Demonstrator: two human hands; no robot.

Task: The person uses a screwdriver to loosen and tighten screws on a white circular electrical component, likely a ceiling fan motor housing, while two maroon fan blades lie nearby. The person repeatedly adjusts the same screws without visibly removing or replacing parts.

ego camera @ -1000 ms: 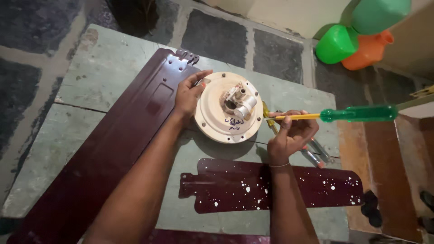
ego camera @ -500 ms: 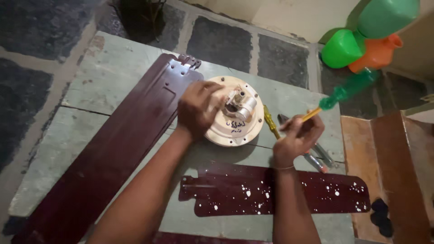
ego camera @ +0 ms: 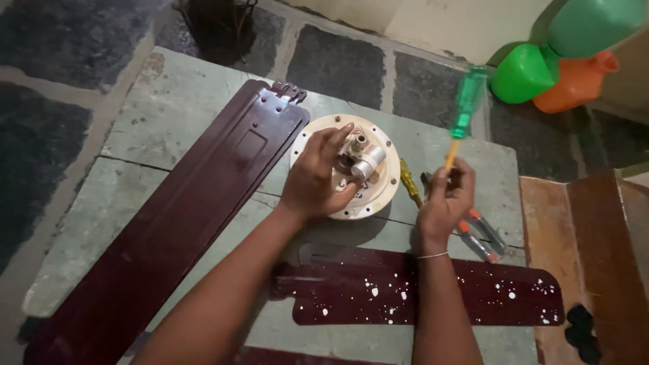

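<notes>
A worn grey-green tabletop [ego camera: 169,128] stands on dark stone paving. At its middle lies a round cream fan motor housing [ego camera: 382,196]; the left hand [ego camera: 314,179] rests spread across it, gripping nothing. The right hand [ego camera: 446,199] is closed around the yellow shaft of a green-handled screwdriver [ego camera: 466,101], held upright just beside the housing.

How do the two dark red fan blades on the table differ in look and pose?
The long blade runs diagonally at the left and looks clean; the near blade lies crosswise in front and is spattered with white flecks. The long blade ends beside the cream motor housing, under the left hand; the near blade lies apart from it, below the right hand holding a green-handled screwdriver. Both lie flat and share the same maroon colour.
</notes>
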